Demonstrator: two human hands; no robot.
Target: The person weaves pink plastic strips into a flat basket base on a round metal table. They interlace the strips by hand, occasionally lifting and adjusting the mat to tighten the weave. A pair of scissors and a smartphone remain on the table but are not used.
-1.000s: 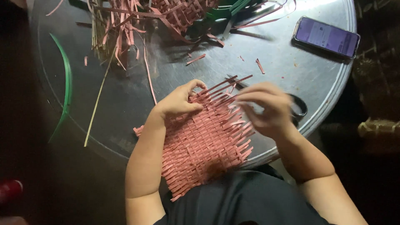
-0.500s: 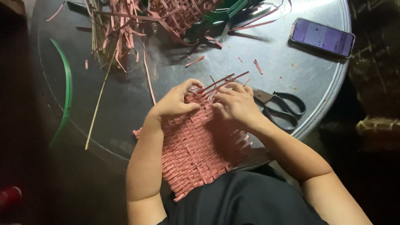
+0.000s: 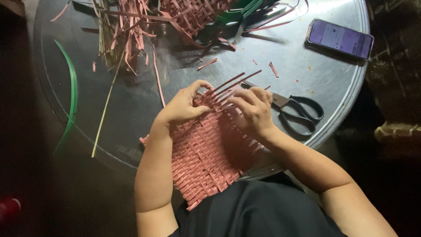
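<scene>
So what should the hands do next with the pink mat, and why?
Probably push the loose pink strips down snug against the woven rows. Both the left hand and the right hand rest at the top edge of the pink woven mat, where the strip ends poke out unwoven.

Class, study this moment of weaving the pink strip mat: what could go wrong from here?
1. The woven mat overhangs the round metal table edge, so it might slide toward the lap.
2. Loose strip ends beyond both hands could slip out.
3. The scissors lie close to the right hand, which might bump them.
</scene>
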